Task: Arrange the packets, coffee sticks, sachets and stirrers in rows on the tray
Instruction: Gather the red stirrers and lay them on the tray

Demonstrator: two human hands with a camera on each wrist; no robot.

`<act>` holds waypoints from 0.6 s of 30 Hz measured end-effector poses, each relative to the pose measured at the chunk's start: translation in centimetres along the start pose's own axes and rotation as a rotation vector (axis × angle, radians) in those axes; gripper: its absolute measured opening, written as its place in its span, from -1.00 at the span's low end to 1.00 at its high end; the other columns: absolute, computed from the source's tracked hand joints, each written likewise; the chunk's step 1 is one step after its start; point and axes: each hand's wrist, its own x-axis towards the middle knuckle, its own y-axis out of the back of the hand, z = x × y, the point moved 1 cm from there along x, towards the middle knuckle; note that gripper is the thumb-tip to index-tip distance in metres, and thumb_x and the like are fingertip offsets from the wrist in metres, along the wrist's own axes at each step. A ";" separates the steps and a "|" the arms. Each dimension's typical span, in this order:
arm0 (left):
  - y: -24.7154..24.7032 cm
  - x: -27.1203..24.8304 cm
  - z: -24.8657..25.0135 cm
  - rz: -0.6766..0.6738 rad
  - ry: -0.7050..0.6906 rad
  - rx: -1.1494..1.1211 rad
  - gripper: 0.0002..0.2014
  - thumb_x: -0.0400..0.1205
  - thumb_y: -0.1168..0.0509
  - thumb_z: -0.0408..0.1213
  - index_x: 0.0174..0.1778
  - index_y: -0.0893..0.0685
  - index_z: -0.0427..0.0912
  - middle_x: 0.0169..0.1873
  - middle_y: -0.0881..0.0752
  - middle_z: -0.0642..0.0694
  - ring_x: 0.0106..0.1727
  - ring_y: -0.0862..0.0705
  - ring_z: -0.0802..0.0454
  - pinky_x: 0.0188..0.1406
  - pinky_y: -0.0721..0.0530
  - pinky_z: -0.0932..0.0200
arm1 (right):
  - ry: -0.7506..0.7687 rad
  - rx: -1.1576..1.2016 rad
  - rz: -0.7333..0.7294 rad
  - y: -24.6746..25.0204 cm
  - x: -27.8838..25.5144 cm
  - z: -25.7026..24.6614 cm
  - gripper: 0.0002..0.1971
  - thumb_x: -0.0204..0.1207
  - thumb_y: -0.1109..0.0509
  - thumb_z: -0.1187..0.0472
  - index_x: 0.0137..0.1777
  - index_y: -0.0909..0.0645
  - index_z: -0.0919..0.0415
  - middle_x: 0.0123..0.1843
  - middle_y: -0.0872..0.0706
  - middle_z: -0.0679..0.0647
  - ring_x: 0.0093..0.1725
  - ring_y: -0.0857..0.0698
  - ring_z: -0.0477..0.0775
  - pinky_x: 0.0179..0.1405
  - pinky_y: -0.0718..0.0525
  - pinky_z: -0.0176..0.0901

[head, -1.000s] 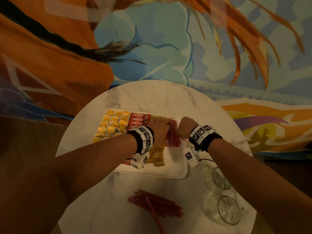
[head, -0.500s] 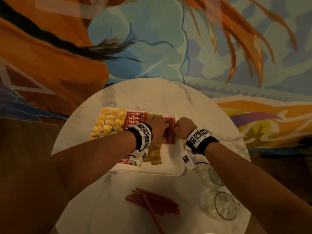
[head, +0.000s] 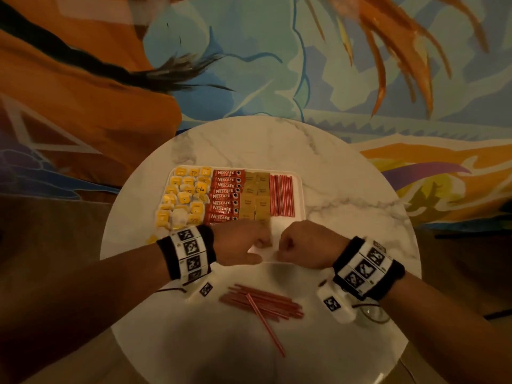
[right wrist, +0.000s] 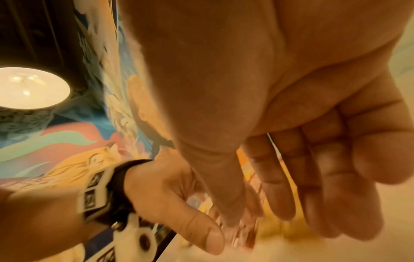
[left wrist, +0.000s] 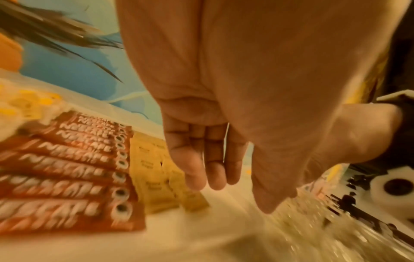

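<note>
Stirrers (head: 281, 195) beyond both empty hands

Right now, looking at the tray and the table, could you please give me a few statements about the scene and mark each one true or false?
1. A bundle of red stirrers lies in a row at the right end of the tray. True.
2. The coffee sticks sit between the yellow packets and the brown sachets. True.
3. All the stirrers are on the tray. False: a loose pile of stirrers lies on the table, nearer the person than the tray.
4. The left hand holds a coffee stick. False: both wrist views show it holding nothing.
5. The right hand rests on the loose pile. False: it is over the tray's near edge.
</note>
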 end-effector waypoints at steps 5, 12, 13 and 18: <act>-3.8 -3.8 2.7 -0.157 0.057 0.051 -0.45 0.54 -0.44 0.18 0.37 -0.63 -0.04 0.18 -0.66 -0.04 0.12 -0.67 -0.02 0.16 -0.69 0.01 | 0.025 -0.085 -0.123 -5.0 -2.4 -2.7 -0.54 0.48 -0.40 -0.32 -0.02 -0.70 0.10 -0.13 -0.74 -0.04 -0.16 -0.71 0.03 -0.32 -0.58 -0.17; -7.4 -4.8 5.0 -0.124 0.107 0.203 -0.45 0.49 -0.48 0.17 0.27 -0.60 -0.08 0.14 -0.57 -0.05 0.07 -0.55 -0.03 0.07 -0.61 0.03 | -0.070 -0.213 0.002 -11.0 -3.7 -5.1 -0.21 0.29 -0.57 -0.31 0.38 -0.45 0.15 0.21 -0.58 0.13 0.08 -0.63 0.16 -0.11 -0.59 -0.03; -7.6 -4.8 5.2 -0.104 0.130 0.193 -0.51 0.51 -0.46 0.14 0.23 -0.63 -0.09 0.12 -0.58 -0.06 0.06 -0.56 -0.04 0.06 -0.60 0.04 | -0.067 -0.213 0.015 -11.2 -3.6 -5.2 -0.33 0.39 -0.55 -0.20 0.37 -0.48 0.17 0.22 -0.60 0.15 0.10 -0.64 0.18 -0.10 -0.59 -0.02; -8.5 -5.3 5.3 -0.041 0.217 0.125 -0.73 0.62 -0.41 -0.01 0.06 -0.76 -0.12 0.03 -0.69 -0.11 0.00 -0.65 -0.07 0.06 -0.68 -0.03 | -0.032 -0.145 0.050 -10.9 -3.9 -5.5 -0.76 0.67 -0.30 0.13 0.25 -0.62 0.22 0.22 -0.70 0.19 0.13 -0.71 0.21 0.07 -0.64 0.00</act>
